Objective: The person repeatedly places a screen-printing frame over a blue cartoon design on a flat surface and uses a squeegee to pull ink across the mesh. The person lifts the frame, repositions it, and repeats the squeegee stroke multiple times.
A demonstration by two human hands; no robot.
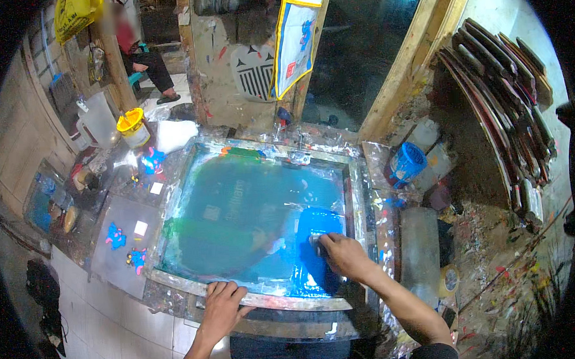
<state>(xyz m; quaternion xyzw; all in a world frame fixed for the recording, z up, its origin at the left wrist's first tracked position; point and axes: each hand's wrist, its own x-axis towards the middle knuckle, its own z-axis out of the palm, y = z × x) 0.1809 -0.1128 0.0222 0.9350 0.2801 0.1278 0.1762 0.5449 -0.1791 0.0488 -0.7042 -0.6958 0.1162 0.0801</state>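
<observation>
A screen-printing frame [175, 261] lies on the work table, its mesh [237, 194] teal with green patches and faint lettering. A patch of thick blue ink [312, 220] covers the mesh's right side. My right hand [342, 257] grips a small pale tool [315, 241] in that ink; the tool is mostly hidden by my fingers. My left hand [223, 304] holds the frame's front bar, fingers curled over it.
Small blue-and-pink cutouts [115, 236] lie left, near a yellow bucket [133, 136] and plastic jug [94, 124]. Right are a blue ink bucket [407, 168], tape roll [448, 281] and stacked boards [502, 106]. A seated person [154, 70] is at back left, beyond a hanging banner [292, 57].
</observation>
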